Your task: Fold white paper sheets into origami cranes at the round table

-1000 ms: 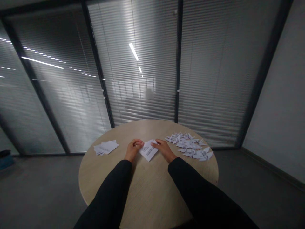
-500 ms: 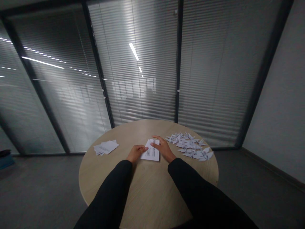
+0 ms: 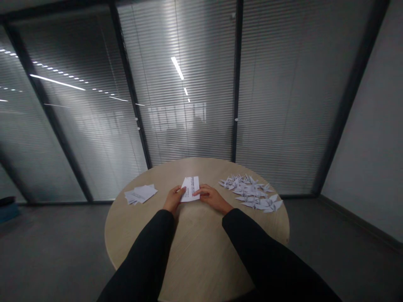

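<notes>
A folded sheet of white paper (image 3: 191, 186) with printed text is between my hands, over the middle of the round table (image 3: 201, 243). My left hand (image 3: 174, 199) pinches its left edge, thumb on top. At its lower right edge, my right hand (image 3: 211, 196) has its thumb and fingers closed on the paper. Left of my hands lies a small loose stack of printed paper sheets (image 3: 141, 194). On the right sits a spread of several folded paper cranes (image 3: 252, 193), close to my right hand.
Behind the table stands a glass partition with blinds (image 3: 192, 126) and dark frames. A plain wall (image 3: 365, 159) rises at the right. A blue object (image 3: 9, 213) is on the floor at the far left.
The folded paper has shifted left and slightly away from me. My right hand has slid from the paper's top face to its right edge; my left hand keeps its pinch.
</notes>
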A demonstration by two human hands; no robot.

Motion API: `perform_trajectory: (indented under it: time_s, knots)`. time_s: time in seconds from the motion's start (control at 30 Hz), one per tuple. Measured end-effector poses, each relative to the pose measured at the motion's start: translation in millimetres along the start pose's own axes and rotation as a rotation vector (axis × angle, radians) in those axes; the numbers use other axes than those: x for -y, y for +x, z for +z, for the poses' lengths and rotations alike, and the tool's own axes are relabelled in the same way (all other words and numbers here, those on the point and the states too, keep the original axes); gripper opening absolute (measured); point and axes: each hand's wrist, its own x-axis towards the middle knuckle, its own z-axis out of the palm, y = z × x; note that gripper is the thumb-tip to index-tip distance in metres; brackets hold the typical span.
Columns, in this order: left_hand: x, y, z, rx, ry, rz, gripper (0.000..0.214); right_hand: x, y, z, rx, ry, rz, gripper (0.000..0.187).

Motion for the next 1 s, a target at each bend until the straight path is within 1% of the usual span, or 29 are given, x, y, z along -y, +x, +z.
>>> perform_trajectory:
  time_s: [0.17, 0.27, 0.4, 0.5, 0.63, 0.77, 1.0]
  knots:
    - [-1, -1, -0.7, 0.017, 0.027, -0.003, 0.045, 4, 0, 2, -0.008, -0.009, 0.021, 0.023]
    - [-3, -4, 0.7, 0.066, 0.018, 0.008, 0.047, 5, 1, 2, -0.031, 0.009, 0.056, 0.026]
    - [-6, -10, 5.7, 0.162, -0.021, -0.014, 0.047, 2, 3, 2, -0.116, 0.034, 0.105, 0.028]
    - [-8, -14, 9.1, 0.203, -0.022, -0.053, 0.045, 1, 3, 3, -0.178, 0.041, 0.154, 0.027]
    - [-5, -15, 10.6, 0.251, -0.023, -0.078, 0.043, -1, 3, 4, -0.233, 0.136, 0.213, 0.03]
    - [-2, -14, 11.1, 0.272, 0.008, -0.095, 0.044, -3, 4, 4, -0.28, 0.169, 0.199, 0.037]
    - [0, -15, 12.4, 0.336, 0.024, -0.113, 0.046, -4, 4, 4, -0.271, 0.231, 0.199, 0.049]
